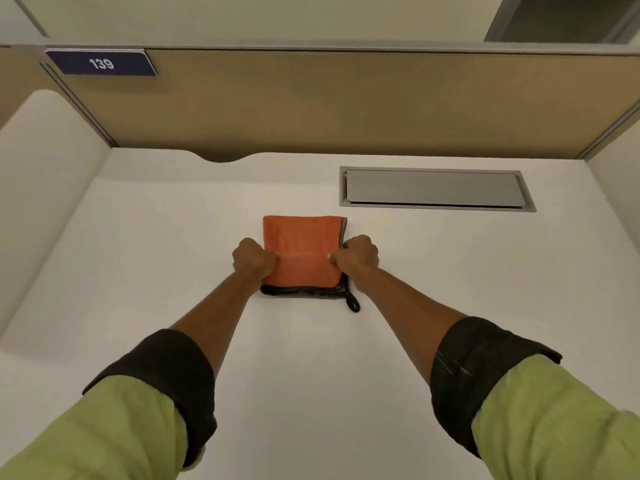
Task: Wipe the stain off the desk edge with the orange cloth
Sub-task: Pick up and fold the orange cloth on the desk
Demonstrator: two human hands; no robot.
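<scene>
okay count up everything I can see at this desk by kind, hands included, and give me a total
Hands: 2, the left hand and right hand, both gripping the cloth
Cloths: 1, the orange cloth, folded, dark-edged
Cable hatches: 1, the grey hatch set in the desk
Number plates: 1, the blue plate reading 139
Desks: 1
Total: 6

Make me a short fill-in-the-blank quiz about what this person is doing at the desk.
1. Both hands pinch a folded cloth whose main colour is ____.
2. The blue sign on the partition reads ____.
3. The grey hatch in the desk lies to the cloth's ____.
4. The left hand and right hand grip ____ sides of the cloth.

Answers: orange; 139; right; opposite
</scene>
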